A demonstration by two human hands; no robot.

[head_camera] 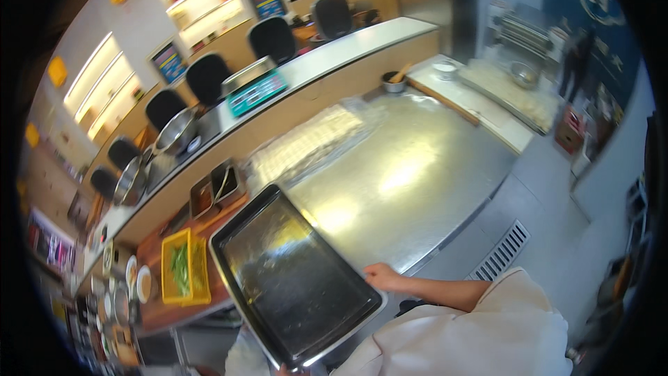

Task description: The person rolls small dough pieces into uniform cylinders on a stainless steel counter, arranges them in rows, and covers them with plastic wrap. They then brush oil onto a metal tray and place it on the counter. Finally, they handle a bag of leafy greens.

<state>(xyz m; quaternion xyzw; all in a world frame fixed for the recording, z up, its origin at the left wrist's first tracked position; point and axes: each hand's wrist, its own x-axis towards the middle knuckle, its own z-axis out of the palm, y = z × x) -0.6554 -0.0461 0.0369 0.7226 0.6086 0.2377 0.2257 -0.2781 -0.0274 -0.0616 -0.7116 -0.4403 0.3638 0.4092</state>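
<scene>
A large, dark rectangular baking tray with a pale metal rim is held tilted in front of me. Its inside is bare apart from shiny streaks and specks. My right hand grips the rim on the right side. At the picture's bottom edge, a small part of my left hand shows at the near corner, fingers on the rim. Beyond the tray stretches a stainless steel worktop. Rows of pale dough pieces lie along its back under clear plastic film.
Left of the tray, a yellow plastic basket of green vegetables stands on a wooden board near two metal containers. A teal scale and steel bowls line the ledge. A dough-sheeting machine stands at far right.
</scene>
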